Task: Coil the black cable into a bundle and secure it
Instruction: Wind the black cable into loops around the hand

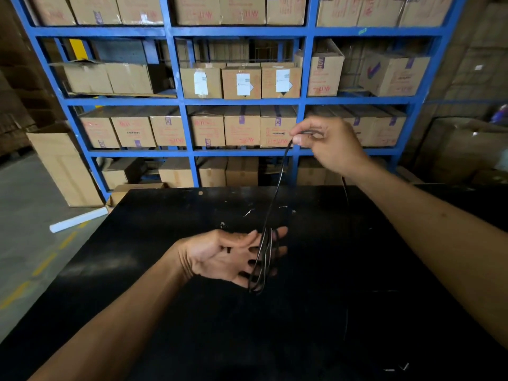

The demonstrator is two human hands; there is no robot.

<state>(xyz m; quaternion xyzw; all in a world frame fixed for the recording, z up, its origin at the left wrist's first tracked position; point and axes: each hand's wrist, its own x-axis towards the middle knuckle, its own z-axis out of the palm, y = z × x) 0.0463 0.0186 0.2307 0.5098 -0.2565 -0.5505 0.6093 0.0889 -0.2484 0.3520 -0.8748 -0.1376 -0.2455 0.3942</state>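
Over the middle of the black table (170, 312), the left hand (228, 257) is flat with black cable (277, 185) loops round its straight fingers, the right hand (327, 144) pinches the strand high, so those loops could probably slide off.

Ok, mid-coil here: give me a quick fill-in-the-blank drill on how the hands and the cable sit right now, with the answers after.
1. The loops of the black cable are wound around the fingers of the ____ hand.
2. The right hand ____ the cable between thumb and fingers, raised above the other hand.
3. Both hands work over a ____ table.
4. The cardboard boxes sit on ____ shelving.

Answers: left; pinches; black; blue
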